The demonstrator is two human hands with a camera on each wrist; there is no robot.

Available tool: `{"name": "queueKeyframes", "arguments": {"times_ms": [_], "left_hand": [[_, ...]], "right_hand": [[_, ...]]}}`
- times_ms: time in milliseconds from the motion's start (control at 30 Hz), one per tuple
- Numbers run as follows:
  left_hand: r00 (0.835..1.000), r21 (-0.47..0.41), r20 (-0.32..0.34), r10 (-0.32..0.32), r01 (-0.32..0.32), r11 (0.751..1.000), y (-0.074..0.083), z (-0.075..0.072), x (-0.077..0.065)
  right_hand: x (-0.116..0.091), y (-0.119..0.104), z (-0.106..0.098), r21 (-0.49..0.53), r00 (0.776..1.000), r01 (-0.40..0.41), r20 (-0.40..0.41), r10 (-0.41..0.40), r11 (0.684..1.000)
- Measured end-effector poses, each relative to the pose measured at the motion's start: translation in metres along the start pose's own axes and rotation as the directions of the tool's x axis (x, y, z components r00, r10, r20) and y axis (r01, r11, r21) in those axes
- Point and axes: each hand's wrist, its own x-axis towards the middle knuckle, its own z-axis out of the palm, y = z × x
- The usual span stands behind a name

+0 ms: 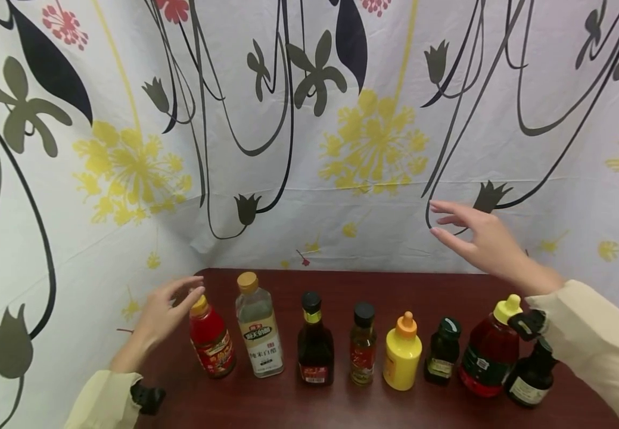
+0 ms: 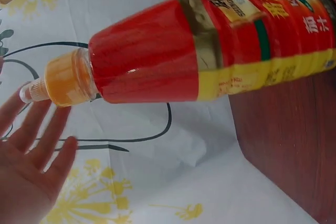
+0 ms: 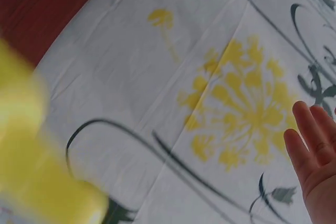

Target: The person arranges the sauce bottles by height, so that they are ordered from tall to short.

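Observation:
A red ketchup bottle (image 1: 214,345) with an orange cap stands at the left end of a row of bottles. My left hand (image 1: 160,313) is beside its cap, thumb and fingers spread. In the left wrist view the relaxed fingers of that hand (image 2: 37,161) overlap the tip of the ketchup bottle (image 2: 152,51). High over the right end of the row, my right hand (image 1: 483,241) hovers with fingers extended and holds nothing. Below that forearm stands a large dark red bottle (image 1: 488,354) with a yellow cap. A blurred yellow shape (image 3: 37,150) fills the left of the right wrist view.
Between lie a clear white vinegar bottle (image 1: 260,333), a dark sauce bottle (image 1: 316,348), a small black-capped bottle (image 1: 363,351), a yellow squeeze bottle (image 1: 403,360) and a dark jar (image 1: 442,354). A small dark bottle (image 1: 531,375) is at far right. Patterned cloth (image 1: 309,155) hangs behind the table (image 1: 395,286).

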Motion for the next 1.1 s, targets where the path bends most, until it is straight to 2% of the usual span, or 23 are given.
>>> {"name": "queueKeyframes", "arguments": {"times_ms": [167, 267, 467, 733, 967, 1100], "left_hand": [[0.988, -0.108, 0.14, -0.064, 0.079, 0.991, 0.001, 0.002, 0.0], [0.983, -0.134, 0.166, -0.081, 0.103, 0.986, 0.0, 0.003, 0.0], [0.984, -0.17, 0.154, -0.086, 0.112, 0.979, -0.003, 0.006, 0.0], [0.977, -0.285, 0.156, -0.143, 0.184, 0.941, -0.011, 0.015, -0.003], [0.978, -0.331, 0.125, -0.167, 0.2, 0.922, -0.019, 0.021, -0.004], [0.976, -0.317, 0.092, -0.195, 0.214, 0.924, -0.023, 0.025, -0.006]], "right_hand": [[0.013, -0.013, 0.016, 0.12, 0.998, 0.02, 0.049, -0.026, 0.993], [0.021, -0.02, 0.027, 0.169, 0.996, 0.05, 0.059, -0.061, 0.984], [0.035, -0.04, 0.049, 0.263, 0.99, 0.086, 0.09, -0.113, 0.961], [0.05, -0.071, 0.083, 0.395, 0.974, 0.065, 0.175, -0.145, 0.916], [0.06, -0.096, 0.11, 0.48, 0.962, 0.053, 0.21, -0.173, 0.876], [0.063, -0.109, 0.125, 0.517, 0.955, 0.048, 0.228, -0.192, 0.855]]}}
